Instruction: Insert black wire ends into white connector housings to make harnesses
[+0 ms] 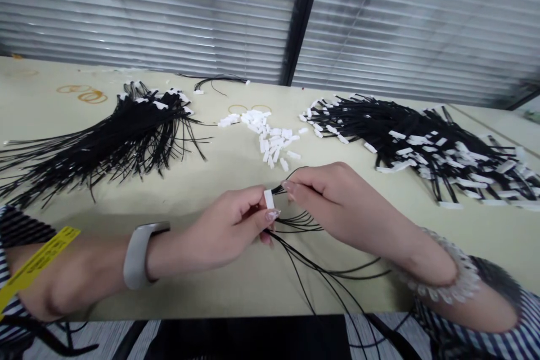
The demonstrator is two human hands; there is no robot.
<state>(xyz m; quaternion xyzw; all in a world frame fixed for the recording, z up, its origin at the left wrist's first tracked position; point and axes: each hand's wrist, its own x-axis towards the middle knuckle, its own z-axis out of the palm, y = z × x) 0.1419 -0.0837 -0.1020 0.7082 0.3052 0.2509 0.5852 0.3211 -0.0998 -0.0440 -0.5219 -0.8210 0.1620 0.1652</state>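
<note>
My left hand (238, 222) pinches a small white plastic connector (269, 199) between thumb and fingers, near the middle of the table. Just to its right, my right hand (323, 194) has thumb and forefinger closed on thin black wires (277, 189) that run to the connector. More black wires (333, 273) trail from under my left hand to the right and over the table's front edge. Whether each wire end sits inside the connector is hidden by my fingers. Beyond my hands lies a loose pile of white connectors (274, 138).
A bundle of black wires (113, 135) lies at the left. Many wires with white connectors (405, 135) are heaped at the right. Yellow rubber bands (91, 95) and a few loose wires (219, 80) rest toward the back, before window blinds (169, 11).
</note>
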